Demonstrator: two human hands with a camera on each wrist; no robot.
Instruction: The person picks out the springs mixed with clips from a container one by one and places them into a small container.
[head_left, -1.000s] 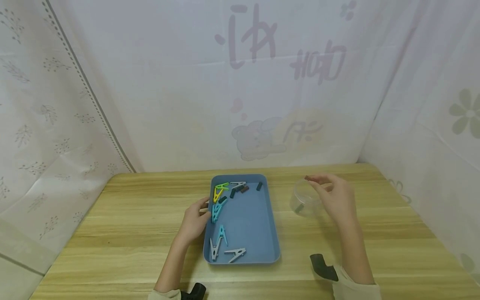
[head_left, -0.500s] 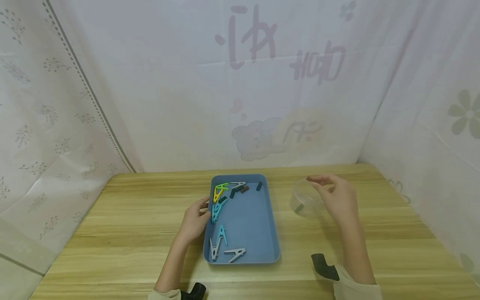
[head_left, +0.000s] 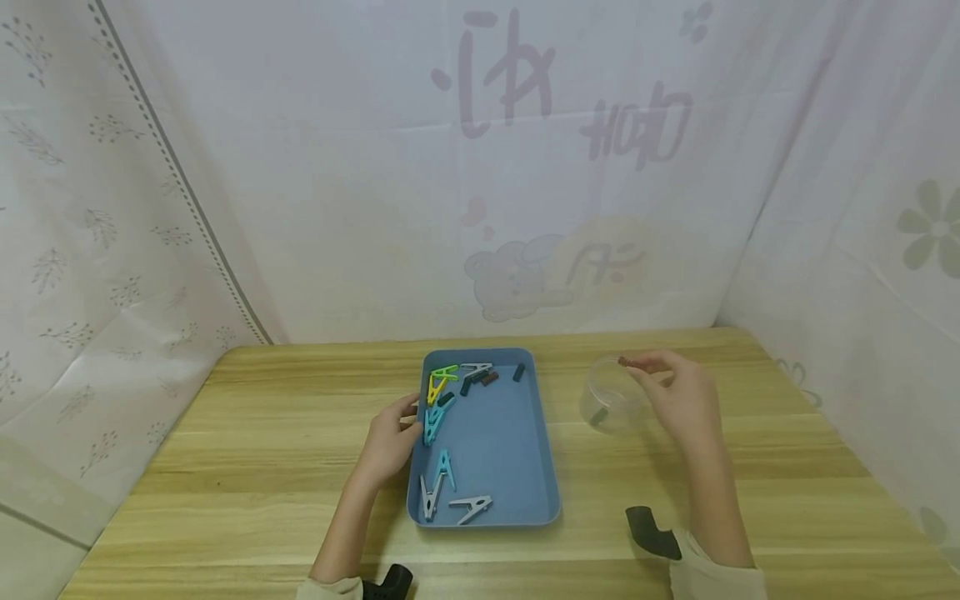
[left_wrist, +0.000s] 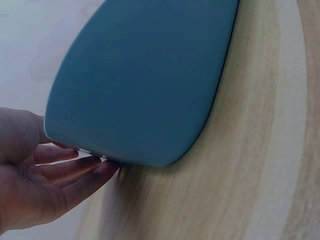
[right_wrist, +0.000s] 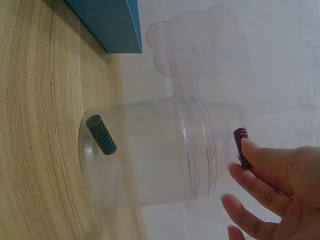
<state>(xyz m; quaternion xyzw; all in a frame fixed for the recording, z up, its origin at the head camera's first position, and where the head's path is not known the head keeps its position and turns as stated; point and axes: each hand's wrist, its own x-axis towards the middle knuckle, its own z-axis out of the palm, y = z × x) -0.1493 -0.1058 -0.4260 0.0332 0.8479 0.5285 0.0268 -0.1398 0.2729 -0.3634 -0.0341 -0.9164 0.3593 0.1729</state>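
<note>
My right hand (head_left: 681,402) pinches a dark red coil spring (right_wrist: 242,147) between thumb and fingertips, just above the mouth of a clear plastic jar (right_wrist: 155,150). Inside the jar, a green coil spring (right_wrist: 101,135) lies at the bottom. My left hand (head_left: 390,440) grips the left side of a blue tray (head_left: 498,454), thumb at the rim and fingers against the outer wall. Along that side of the tray are turquoise clips (head_left: 433,423), a yellow clip (head_left: 436,389), a green clip (head_left: 444,372) and grey clips (head_left: 471,507). Several dark green and brown springs (head_left: 490,379) lie near its far end.
The tray and jar stand on a wooden table (head_left: 285,442), the jar to the right of the tray. Printed white curtains (head_left: 360,208) hang behind the table and on both sides. Black curved pieces (head_left: 651,532) stick out at both sleeves.
My right hand has shifted slightly to the right with the red spring, still over the jar. The left hand and the tray have stayed in place.
</note>
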